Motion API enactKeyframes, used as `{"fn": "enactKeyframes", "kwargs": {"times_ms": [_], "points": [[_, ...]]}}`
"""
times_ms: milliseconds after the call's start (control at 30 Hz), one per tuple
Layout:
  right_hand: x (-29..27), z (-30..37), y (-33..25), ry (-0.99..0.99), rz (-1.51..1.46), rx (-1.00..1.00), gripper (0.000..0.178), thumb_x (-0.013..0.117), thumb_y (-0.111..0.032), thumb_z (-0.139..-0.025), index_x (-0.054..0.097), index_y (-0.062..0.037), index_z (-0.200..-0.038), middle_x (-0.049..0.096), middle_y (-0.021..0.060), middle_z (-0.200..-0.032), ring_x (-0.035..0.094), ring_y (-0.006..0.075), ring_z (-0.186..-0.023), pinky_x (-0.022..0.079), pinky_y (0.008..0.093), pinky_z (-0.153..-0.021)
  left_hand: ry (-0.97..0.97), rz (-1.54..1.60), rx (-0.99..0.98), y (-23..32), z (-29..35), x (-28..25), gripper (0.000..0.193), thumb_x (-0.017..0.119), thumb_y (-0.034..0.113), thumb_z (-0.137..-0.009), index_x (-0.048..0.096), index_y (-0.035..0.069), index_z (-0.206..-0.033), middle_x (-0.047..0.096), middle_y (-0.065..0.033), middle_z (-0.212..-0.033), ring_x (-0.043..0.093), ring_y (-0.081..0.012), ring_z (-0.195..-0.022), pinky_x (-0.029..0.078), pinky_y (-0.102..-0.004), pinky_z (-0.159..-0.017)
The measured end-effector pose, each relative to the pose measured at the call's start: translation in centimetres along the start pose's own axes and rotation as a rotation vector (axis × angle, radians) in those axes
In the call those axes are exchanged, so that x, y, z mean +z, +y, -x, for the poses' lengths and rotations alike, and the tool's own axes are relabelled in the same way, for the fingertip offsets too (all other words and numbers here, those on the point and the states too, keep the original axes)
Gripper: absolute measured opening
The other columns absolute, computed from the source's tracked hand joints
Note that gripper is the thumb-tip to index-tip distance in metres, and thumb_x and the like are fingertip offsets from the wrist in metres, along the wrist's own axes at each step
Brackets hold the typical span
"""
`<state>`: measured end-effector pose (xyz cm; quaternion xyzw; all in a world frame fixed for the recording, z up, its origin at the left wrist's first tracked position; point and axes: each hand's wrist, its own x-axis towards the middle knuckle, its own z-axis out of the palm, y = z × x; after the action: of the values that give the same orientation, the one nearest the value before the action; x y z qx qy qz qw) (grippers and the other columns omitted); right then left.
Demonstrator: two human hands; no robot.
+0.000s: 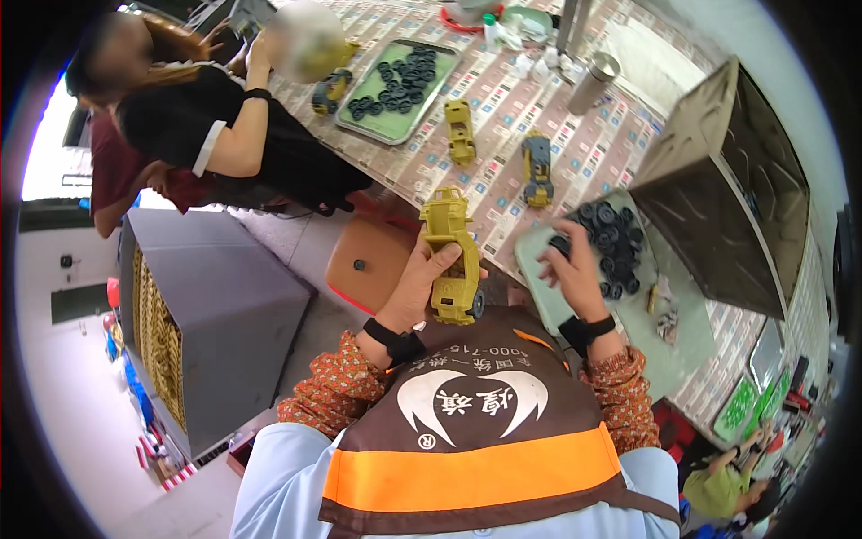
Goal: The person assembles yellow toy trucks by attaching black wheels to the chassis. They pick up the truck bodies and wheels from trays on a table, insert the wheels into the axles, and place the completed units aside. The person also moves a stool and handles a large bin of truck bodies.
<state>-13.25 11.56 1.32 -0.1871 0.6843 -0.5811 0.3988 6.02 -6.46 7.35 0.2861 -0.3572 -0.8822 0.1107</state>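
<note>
My left hand (pixel 411 286) is closed round a mustard-yellow toy truck body (pixel 446 216), held up in front of my apron. A dark wheel (pixel 478 304) is fitted at its lower right corner. Over the light green tray (pixel 532 260) on the right, my right hand (pixel 579 274) has its fingers curled round a black toy wheel (pixel 560 244). Beside that hand, several loose black wheels (pixel 611 235) are heaped in the tray. On the table beyond lie another yellow truck body (pixel 460 131) and a grey-and-yellow toy truck (pixel 537 169).
A second tray (pixel 346 115) of black wheels lies farther left, where a co-worker in black (pixel 193 121) stands. A steel flask (pixel 594 83) and a big open brown bin (pixel 732 189) are at the right. Left of me are a stool (pixel 366 265) and a large grey box (pixel 215 296).
</note>
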Motion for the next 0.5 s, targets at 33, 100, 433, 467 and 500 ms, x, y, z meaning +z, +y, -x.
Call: {"fn": "enactKeyframes", "kwargs": {"times_ms": [33,100,433,467,500], "points": [[1.5,0.4,-2.0,-0.042,-0.034,-0.065,0.044,0.056,-0.006,-0.095,0.047,-0.0139,-0.138,0.066,0.0057,-0.087,0.062,0.0111,-0.066,0.049,0.0254,-0.055,-0.009,-0.006,-0.017,0.2,0.1,0.4,0.052,0.069,0.026,-0.097,0.041,0.013,-0.138,0.064,-0.0101,-0.109,0.072,-0.0274,-0.090,0.061,-0.0382,-0.078],[4.3,0.6,-4.9,-0.059,0.022,-0.189,0.040,0.053,-0.004,-0.097,0.048,-0.0092,-0.136,0.065,0.0074,-0.091,0.063,0.0126,-0.071,0.051,0.0277,-0.063,-0.009,-0.050,-0.026,0.2,0.2,0.6,0.057,0.069,0.025,-0.096,0.036,0.014,-0.141,0.064,-0.0097,-0.110,0.071,-0.0267,-0.091,0.060,-0.0379,-0.079],[8.9,0.5,-5.7,-0.123,-0.116,-0.260,0.047,0.040,0.003,-0.092,0.045,-0.0073,-0.138,0.059,0.0121,-0.111,0.058,0.0146,-0.096,0.052,0.0287,-0.075,0.016,-0.333,0.182,-1.6,0.3,0.9,0.055,0.071,0.014,-0.095,0.035,0.008,-0.136,0.053,-0.0045,-0.127,0.055,-0.0127,-0.116,0.049,-0.0303,-0.097],[8.9,0.8,-6.0,-0.155,-0.168,-0.208,0.050,0.038,0.004,-0.091,0.044,-0.0077,-0.139,0.058,0.0118,-0.113,0.057,0.0150,-0.097,0.053,0.0288,-0.077,0.020,-0.371,0.193,-1.8,0.4,0.8,0.055,0.071,0.014,-0.095,0.035,0.007,-0.136,0.052,-0.0042,-0.128,0.054,-0.0116,-0.118,0.048,-0.0294,-0.099],[8.8,1.1,-6.4,-0.181,-0.197,-0.153,0.052,0.037,0.004,-0.090,0.044,-0.0081,-0.140,0.057,0.0114,-0.115,0.057,0.0155,-0.098,0.053,0.0288,-0.078,0.022,-0.359,0.186,-1.9,0.4,0.6,0.055,0.071,0.013,-0.095,0.035,0.007,-0.136,0.052,-0.0043,-0.128,0.054,-0.0117,-0.118,0.048,-0.0293,-0.098]]}}
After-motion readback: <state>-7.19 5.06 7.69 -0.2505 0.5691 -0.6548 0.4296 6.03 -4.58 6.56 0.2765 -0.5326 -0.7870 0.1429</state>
